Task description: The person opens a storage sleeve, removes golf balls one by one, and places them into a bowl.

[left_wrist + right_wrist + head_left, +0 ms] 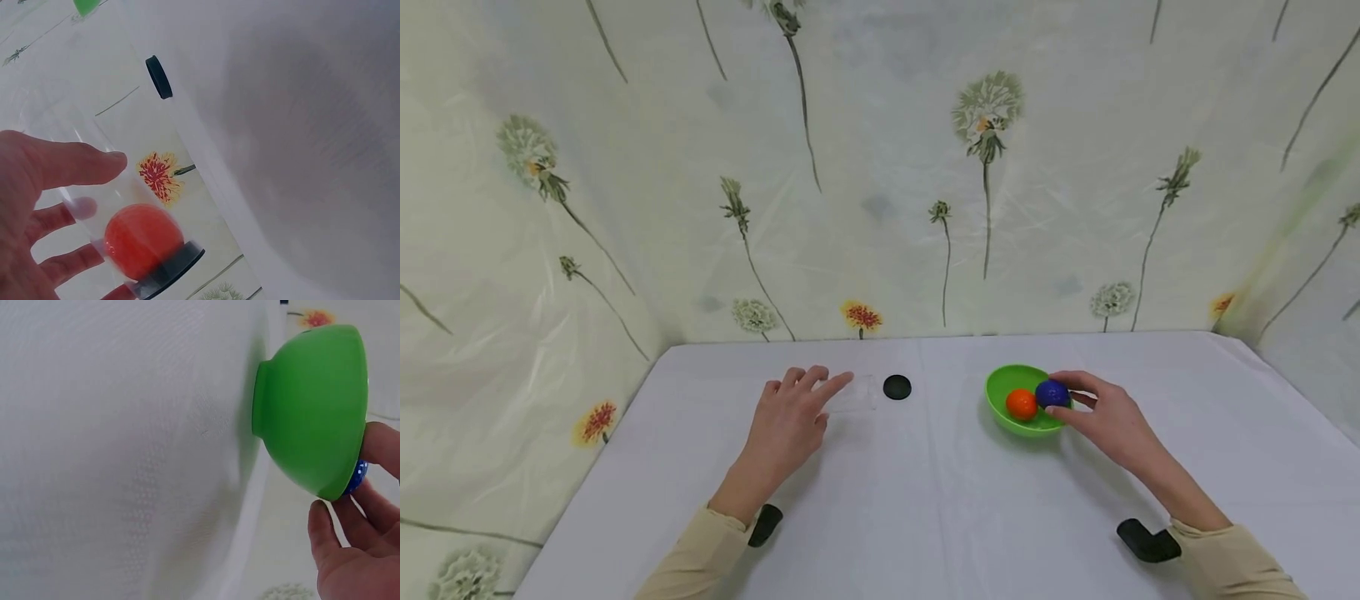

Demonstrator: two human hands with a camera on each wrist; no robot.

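Observation:
My left hand (pixel 790 417) holds a clear plastic tube (pixel 856 393) lying on its side, thumb on one side and fingers on the other. Inside the tube, in the left wrist view, an orange-red ball (pixel 142 240) rests by a black end cap (pixel 170 272); my hand hides both in the head view. At the right, my right hand (pixel 1108 417) pinches a blue ball (pixel 1052 394) between thumb and fingers at the rim of a green bowl (pixel 1018 429). Next to the blue ball, an orange ball (pixel 1021 405) sits in the bowl.
A round black lid (pixel 897 387) is on the white-covered table (pixel 917 500) between the tube and the bowl. Flower-printed sheeting (pixel 880 167) hangs behind the table's far edge and at both sides.

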